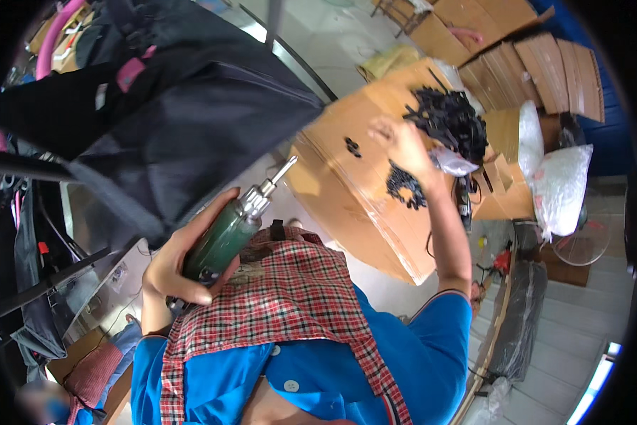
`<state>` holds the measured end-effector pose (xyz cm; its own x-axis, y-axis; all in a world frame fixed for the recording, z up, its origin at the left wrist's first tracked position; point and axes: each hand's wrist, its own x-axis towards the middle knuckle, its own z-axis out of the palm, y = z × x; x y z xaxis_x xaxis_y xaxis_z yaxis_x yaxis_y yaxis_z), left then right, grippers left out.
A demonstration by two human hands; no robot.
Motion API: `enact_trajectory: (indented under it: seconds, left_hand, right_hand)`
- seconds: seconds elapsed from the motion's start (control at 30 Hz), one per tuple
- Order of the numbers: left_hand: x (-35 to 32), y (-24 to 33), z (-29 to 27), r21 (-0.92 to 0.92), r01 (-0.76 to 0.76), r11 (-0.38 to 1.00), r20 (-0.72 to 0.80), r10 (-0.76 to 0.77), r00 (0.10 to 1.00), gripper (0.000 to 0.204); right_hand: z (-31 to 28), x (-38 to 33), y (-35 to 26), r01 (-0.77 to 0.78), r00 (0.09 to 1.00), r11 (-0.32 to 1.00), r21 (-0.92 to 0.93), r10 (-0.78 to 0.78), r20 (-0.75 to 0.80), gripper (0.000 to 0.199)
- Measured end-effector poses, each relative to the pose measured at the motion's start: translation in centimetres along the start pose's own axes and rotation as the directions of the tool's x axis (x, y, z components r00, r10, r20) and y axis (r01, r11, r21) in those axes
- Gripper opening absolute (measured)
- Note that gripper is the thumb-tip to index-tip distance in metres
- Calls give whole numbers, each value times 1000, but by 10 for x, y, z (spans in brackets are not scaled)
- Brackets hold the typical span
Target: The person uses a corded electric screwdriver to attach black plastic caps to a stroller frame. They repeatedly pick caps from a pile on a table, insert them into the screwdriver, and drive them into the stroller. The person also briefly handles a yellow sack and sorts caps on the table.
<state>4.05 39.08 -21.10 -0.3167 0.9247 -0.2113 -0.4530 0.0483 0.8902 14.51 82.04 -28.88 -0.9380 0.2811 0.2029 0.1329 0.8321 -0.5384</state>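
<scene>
My left hand (171, 261) is wrapped round a green power screwdriver (223, 241) with a silver collar. Its bit points up and to the right, beside the corner of a large black fabric piece (191, 120) on a frame. Over a cardboard box (333, 191), my right hand (402, 145) has its fingers curled together; what they hold, if anything, is too small to make out. A few small black parts (352, 147) lie left of that hand. Below it is a heap of small black pieces (406, 188), and to its right a bigger pile of black strips (449, 120).
Clear plastic bags (561, 188) and cardboard pieces (538, 78) stand at the right. A dark metal bar (274, 25) rises behind the black fabric. At the lower left another person (95, 375) is partly visible. Pink tubes (48, 53) show at the upper left.
</scene>
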Motion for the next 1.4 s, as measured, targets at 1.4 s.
enact_trajectory:
  seconds: [1.4]
  left_hand:
    - [159,-76,111,277,375,885,181,-431,884,113]
  right_hand:
    - [45,-153,60,-171,927,-344,923,261,269,19]
